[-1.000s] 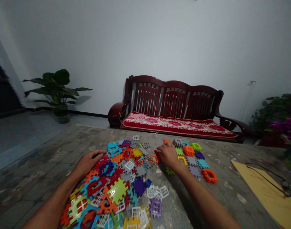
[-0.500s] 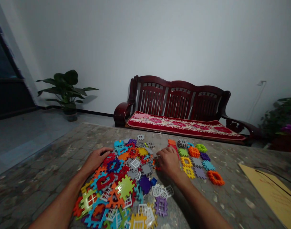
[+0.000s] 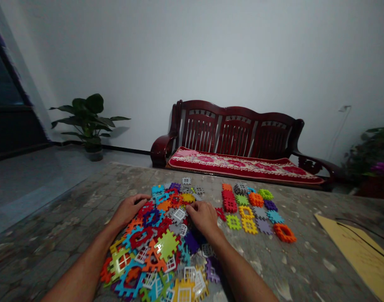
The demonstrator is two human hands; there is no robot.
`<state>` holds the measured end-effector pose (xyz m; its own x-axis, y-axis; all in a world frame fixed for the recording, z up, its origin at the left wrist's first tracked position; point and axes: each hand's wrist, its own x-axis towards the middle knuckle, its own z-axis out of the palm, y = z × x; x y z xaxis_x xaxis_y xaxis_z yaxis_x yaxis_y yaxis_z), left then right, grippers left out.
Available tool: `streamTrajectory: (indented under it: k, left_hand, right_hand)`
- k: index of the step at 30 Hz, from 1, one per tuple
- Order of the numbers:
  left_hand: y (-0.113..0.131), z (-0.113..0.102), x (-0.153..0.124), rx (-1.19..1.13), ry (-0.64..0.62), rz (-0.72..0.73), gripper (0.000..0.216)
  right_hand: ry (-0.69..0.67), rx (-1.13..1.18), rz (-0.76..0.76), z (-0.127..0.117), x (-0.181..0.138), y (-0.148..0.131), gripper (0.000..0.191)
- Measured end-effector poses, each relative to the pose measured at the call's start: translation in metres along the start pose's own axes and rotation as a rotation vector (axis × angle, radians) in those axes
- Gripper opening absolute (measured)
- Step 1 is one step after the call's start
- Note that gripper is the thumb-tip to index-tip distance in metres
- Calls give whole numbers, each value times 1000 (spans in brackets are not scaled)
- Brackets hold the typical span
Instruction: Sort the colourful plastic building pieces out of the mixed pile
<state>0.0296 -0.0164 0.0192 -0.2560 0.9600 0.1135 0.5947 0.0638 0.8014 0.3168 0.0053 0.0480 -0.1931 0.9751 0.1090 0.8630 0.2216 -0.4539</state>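
Observation:
A heap of colourful notched plastic tiles point(image 3: 157, 247) lies on the stone-patterned table point(image 3: 53, 235) in front of me. My left hand point(image 3: 127, 211) rests flat on the heap's left edge, fingers stretched toward the red and orange pieces. My right hand point(image 3: 203, 216) sits on the heap's far right side, fingers curled down onto the grey and white pieces; what they pinch is hidden. To the right, sorted tiles point(image 3: 250, 207) lie in rows: red, orange, green, yellow, purple, teal.
A yellow board point(image 3: 358, 247) with a dark cable lies at the table's right edge. Beyond the table stand a dark wooden bench point(image 3: 236, 134) with a red cushion, a potted plant point(image 3: 88, 121) at left and flowering plants point(image 3: 374, 155) at right.
My right hand has moved left from the sorted rows back onto the heap. Red tiles now show in the rows where the hand was. My left hand has stayed put.

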Motion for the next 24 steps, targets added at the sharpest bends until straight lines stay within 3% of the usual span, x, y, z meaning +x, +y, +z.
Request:
streamTrajectory:
  k: [5, 8, 15, 19, 24]
  left_hand:
    - [3, -1, -1, 15, 11, 4, 43]
    - [6, -1, -2, 10, 6, -2, 43]
    - [3, 0, -1, 20, 16, 4, 44]
    - [-1, 0, 0, 39, 7, 15, 44]
    - [1, -2, 1, 83, 0, 12, 44]
  right_hand:
    - [-72, 153, 186, 2, 5, -3, 26]
    - [-61, 259, 193, -1, 5, 4, 20]
    - [146, 520, -112, -8, -8, 54, 25]
    - [252, 436, -235, -10, -21, 77, 20]
    - [247, 286, -359, -6, -31, 88, 20]
